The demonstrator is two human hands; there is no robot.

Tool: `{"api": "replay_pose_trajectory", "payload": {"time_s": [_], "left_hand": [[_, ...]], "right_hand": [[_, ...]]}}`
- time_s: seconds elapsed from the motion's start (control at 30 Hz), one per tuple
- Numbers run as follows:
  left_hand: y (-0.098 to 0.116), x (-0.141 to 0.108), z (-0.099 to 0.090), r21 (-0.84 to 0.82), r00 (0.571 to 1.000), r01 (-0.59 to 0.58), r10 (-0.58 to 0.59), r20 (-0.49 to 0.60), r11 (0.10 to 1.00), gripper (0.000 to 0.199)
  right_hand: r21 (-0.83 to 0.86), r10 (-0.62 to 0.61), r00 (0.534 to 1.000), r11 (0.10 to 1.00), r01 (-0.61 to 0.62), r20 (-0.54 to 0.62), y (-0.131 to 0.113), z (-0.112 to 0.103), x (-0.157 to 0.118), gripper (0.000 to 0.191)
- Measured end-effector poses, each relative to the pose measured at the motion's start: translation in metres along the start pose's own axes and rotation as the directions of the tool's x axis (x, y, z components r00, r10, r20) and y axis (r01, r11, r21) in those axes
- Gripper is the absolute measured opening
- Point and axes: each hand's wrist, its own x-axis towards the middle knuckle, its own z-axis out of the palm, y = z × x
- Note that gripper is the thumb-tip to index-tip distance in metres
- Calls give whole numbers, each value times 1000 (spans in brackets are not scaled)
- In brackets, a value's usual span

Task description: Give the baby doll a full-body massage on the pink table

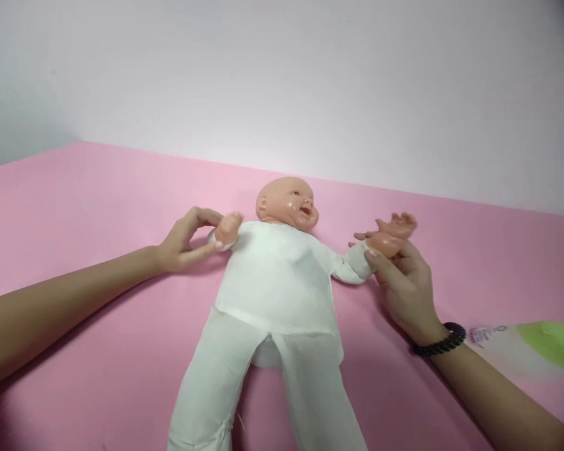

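A baby doll (pixel 277 275) with a cloth body in white lies on its back, its bald plastic head (pixel 286 199) turned to the right with the mouth open. My left hand (pixel 188 241) pinches the doll's arm on the left side, thumb and fingers around it just below the small plastic hand (pixel 229 228). On the other side, my right hand (pixel 404 282) grips the doll's outstretched arm near the wrist, thumb on top, with some fingers hidden under it. The doll's plastic hand (pixel 395 228) there is raised with fingers spread. The feet are out of view.
A pink tabletop (pixel 98 194) meets a white wall (pixel 282 81) behind the doll. At the right edge, past my wrist with its black coiled band (pixel 444 341), lies a blurred white-and-green bottle (pixel 554 344) with purple lettering.
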Motion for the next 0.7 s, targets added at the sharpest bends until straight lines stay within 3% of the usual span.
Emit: {"api": "replay_pose_trajectory", "payload": {"time_s": [0.03, 0.1, 0.17, 0.23, 0.33, 0.5, 0.7], "left_hand": [[0, 2, 4, -45, 992, 75, -79, -97, 996, 35], [-1, 8, 10, -157, 938, 261, -289, -194, 952, 37], [-2, 14, 10, -228, 852, 437, -482, -204, 870, 41], [-2, 18, 8, -228, 790, 537, -579, -201, 812, 43], [1, 23, 4, -161, 770, 585, -606, -197, 795, 43], [5, 27, 6, -150, 749, 625, -643, -161, 766, 41], [0, 29, 5, -272, 698, 665, -708, -106, 696, 41]], "right_hand": [[0, 43, 999, 999, -43, -3, -2, 1, 2, 48], [-8, 117, 993, 993, -117, -11, -6, 4, 5, 46], [-20, 188, 982, 982, -188, 8, -7, 5, 6, 49], [-1, 257, 966, 966, -257, 11, -7, 6, 7, 63], [17, 284, 959, 959, -284, -23, -4, 7, 8, 86], [-141, 155, 986, 979, -145, 66, -2, 8, 10, 51], [-254, 209, 977, 949, -189, 53, 0, 9, 13, 43]]}}
